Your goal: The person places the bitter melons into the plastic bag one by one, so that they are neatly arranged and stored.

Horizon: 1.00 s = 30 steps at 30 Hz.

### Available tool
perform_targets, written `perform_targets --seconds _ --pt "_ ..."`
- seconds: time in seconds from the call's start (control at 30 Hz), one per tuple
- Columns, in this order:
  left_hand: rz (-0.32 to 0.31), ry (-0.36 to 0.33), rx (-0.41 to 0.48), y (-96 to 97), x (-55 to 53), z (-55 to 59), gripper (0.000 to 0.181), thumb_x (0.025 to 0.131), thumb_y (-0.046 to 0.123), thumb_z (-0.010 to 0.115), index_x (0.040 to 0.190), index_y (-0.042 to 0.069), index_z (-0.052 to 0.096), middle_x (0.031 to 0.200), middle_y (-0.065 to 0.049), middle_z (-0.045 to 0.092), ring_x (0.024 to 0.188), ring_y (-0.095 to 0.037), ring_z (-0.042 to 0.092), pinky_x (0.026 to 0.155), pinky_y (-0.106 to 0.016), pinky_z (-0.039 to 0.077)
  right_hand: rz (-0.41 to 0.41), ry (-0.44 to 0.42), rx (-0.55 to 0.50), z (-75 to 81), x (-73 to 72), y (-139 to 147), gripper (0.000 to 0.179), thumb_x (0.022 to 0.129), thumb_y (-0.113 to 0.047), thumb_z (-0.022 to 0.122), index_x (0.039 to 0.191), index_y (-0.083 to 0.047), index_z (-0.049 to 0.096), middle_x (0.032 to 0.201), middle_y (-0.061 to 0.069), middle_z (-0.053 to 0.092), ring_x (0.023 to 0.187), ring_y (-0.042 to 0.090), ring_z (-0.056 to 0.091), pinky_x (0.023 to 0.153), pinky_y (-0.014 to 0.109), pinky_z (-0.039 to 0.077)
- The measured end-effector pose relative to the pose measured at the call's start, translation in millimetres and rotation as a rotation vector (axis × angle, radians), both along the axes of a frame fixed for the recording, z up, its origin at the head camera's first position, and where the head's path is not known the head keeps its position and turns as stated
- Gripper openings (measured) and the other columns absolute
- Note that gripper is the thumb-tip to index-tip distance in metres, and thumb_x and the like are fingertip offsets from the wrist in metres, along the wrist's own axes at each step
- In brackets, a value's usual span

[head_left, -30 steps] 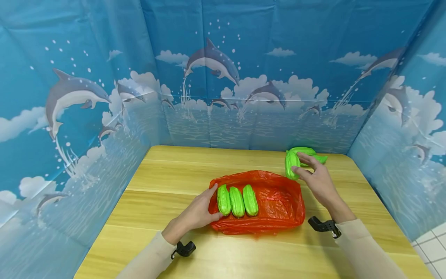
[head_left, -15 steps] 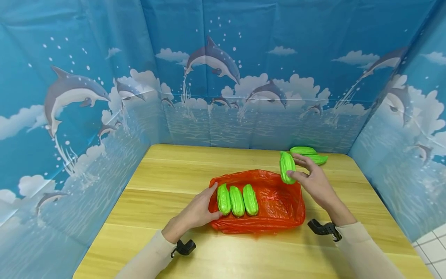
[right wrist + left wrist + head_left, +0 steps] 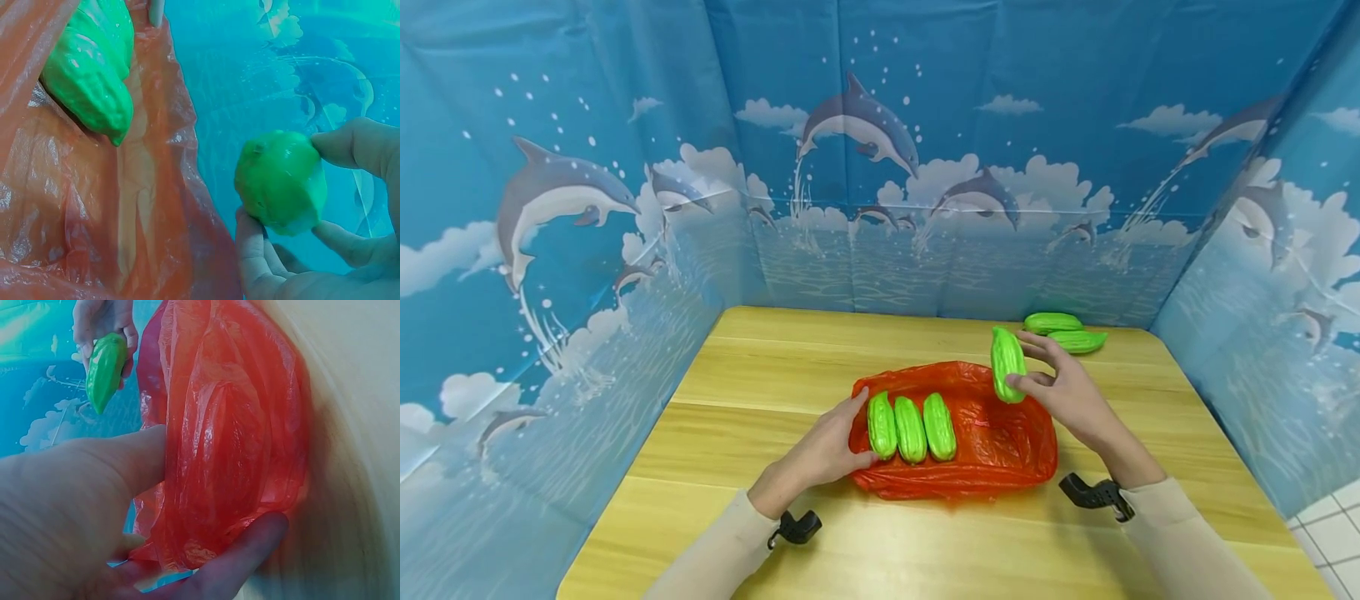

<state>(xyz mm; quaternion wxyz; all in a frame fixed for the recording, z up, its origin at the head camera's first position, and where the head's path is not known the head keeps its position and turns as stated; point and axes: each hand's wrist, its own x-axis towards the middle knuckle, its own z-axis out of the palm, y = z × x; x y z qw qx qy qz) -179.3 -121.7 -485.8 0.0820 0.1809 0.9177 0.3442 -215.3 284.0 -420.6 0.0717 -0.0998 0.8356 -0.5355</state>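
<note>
My right hand (image 3: 1071,396) pinches a bright green, ridged bitter melon (image 3: 1007,365) between thumb and fingers, above the right back rim of a red plastic bag (image 3: 1000,454). In the right wrist view the held melon (image 3: 281,181) shows its rounded end. Three similar bitter melons (image 3: 911,431) lie side by side in the left half of the spread bag. My left hand (image 3: 823,443) grips the bag's left end. In the left wrist view its thumb and fingers sit around the bunched red plastic (image 3: 225,437); some fingers are partly hidden.
Two more bitter melons (image 3: 1075,341) lie at the back right of the wooden table (image 3: 760,367). A blue dolphin-print curtain (image 3: 887,275) stands behind the table and along both sides.
My right hand has carried the bitter melon left and toward me, from beside the two at the back to over the bag. The left hand stays at the bag's left end.
</note>
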Motion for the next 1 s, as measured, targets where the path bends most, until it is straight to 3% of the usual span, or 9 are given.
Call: perform_targets --seconds 0.3,0.53,0.8,1.0 --pt "0.012 0.003 -0.023 1.3 -2.0 7.6 0.109 0.1 0.022 0.095 0.185 0.005 0.028 0.189 -0.021 0.039 0.174 -0.045 0.043 0.141 -0.059 0.042 0.074 0.012 0.013 0.4 3.0 -6 0.091 0.115 -0.025 0.077 0.188 -0.019 0.023 0.19 0.03 0.024 0.169 0.06 0.04 0.126 0.052 0.06" --pt "0.005 0.011 -0.025 1.3 -2.9 12.3 0.11 0.1 0.019 0.095 0.185 0.005 0.028 0.188 -0.022 0.039 0.173 -0.045 0.043 0.141 -0.06 0.043 0.121 -0.01 0.006 -0.1 2.4 -11 0.094 0.114 -0.02 0.078 0.188 -0.015 0.02 0.187 0.034 0.026 0.164 0.063 0.048 0.112 0.042 0.069" --pt "0.002 0.037 -0.02 -0.1 -3.4 14.4 0.111 0.098 0.018 0.096 0.185 0.004 0.029 0.187 -0.023 0.04 0.173 -0.046 0.044 0.139 -0.061 0.044 0.159 0.0 0.086 0.6 3.2 -16 0.099 0.112 -0.025 0.082 0.188 -0.014 0.019 0.188 0.034 0.025 0.162 0.065 0.049 0.117 0.062 0.065" --pt "0.005 0.039 -0.018 -0.3 -3.1 16.0 0.11 0.098 0.018 0.096 0.185 0.005 0.03 0.188 -0.023 0.039 0.173 -0.046 0.044 0.14 -0.06 0.044 0.187 0.007 0.16 1.8 3.9 -18 0.1 0.112 -0.027 0.082 0.188 -0.012 0.019 0.185 0.037 0.029 0.152 0.065 0.059 0.11 0.062 0.068"
